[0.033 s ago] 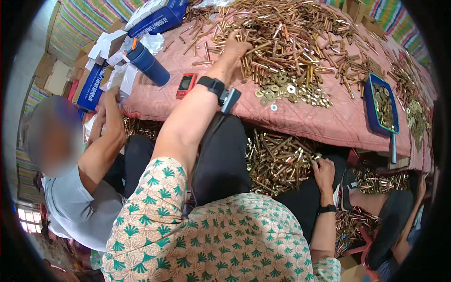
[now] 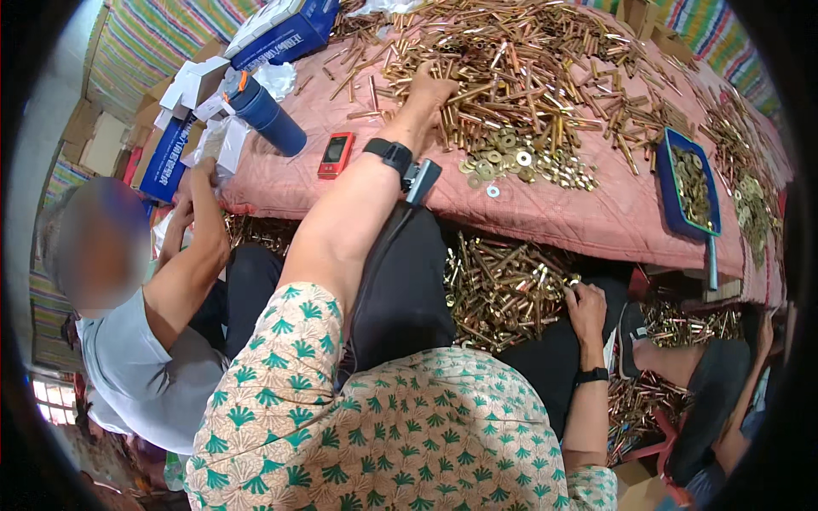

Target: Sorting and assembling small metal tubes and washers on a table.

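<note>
My left hand [image 2: 432,88] reaches over the table into a big heap of long brass-coloured metal bolts [image 2: 532,94]. Its thumb stands apart from the fingers, whose tips are partly lost among the bolts. Flat washers [image 2: 504,153] and small shiny nuts [image 2: 573,170] lie loose at the heap's near edge. Low on the right, my right hand [image 2: 586,313] is curled beside a second mass of bolts [image 2: 503,294] below the table edge. A small shiny piece shows at its fingertips, too small to name.
A blue bottle [image 2: 268,115] and a red handheld device [image 2: 336,155] are left of my arm. A blue dustpan [image 2: 667,187] holding washers lies at right. Blue cartons [image 2: 285,34] stand back left. One person [image 2: 162,341] sits left; another's leg [image 2: 711,379] shows right.
The view has shifted very slightly. My left hand stays at the heap's edge, and my right hand stays curled in the same place.
</note>
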`<state>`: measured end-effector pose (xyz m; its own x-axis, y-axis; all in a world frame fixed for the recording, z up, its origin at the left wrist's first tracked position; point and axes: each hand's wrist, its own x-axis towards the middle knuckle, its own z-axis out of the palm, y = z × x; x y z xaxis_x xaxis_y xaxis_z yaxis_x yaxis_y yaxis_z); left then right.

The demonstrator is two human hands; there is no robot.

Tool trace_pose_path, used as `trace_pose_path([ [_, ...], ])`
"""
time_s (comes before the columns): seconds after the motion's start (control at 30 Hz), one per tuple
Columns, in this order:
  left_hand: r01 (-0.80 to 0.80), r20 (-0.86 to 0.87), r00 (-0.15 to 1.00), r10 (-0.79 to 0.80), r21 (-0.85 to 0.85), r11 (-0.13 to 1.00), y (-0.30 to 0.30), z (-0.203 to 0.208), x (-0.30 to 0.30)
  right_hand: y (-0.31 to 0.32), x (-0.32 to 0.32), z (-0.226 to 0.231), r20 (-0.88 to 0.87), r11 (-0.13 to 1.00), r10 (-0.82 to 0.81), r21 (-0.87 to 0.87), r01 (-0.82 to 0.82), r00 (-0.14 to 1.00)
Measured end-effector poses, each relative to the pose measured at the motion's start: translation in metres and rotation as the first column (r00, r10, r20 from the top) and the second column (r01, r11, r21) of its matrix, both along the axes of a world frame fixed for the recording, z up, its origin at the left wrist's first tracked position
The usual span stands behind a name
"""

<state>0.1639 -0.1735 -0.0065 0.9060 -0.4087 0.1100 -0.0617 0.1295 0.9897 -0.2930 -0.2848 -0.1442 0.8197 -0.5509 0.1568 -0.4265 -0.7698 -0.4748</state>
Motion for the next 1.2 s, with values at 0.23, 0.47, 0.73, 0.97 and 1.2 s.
trace_pose_path([
  [0.23,0.011,-0.022,1.000,-0.006,0.206,0.978,-0.001,0.003,-0.033,-0.005,-0.018,0.001,0.085,0.995,-0.014,0.099,0.005,0.996],
  [0.47,-0.035,0.314,0.916,-0.252,0.686,0.727,0.016,0.005,-0.041,-0.007,-0.017,-0.004,0.065,0.995,0.008,0.102,-0.014,0.998],
  [0.73,-0.240,0.470,0.649,-0.598,0.873,0.425,0.027,0.040,-0.035,-0.003,-0.013,-0.001,0.089,0.995,0.024,0.090,-0.032,0.996],
  [0.97,-0.230,0.526,0.820,-0.225,0.664,0.712,0.080,0.037,0.035,-0.001,-0.006,0.004,0.049,0.999,0.025,0.047,-0.027,0.999],
  [1.2,-0.426,0.529,0.718,-0.452,0.848,0.315,0.109,-0.007,0.097,-0.002,0.001,0.000,-0.002,0.999,0.020,0.032,-0.020,1.000],
])
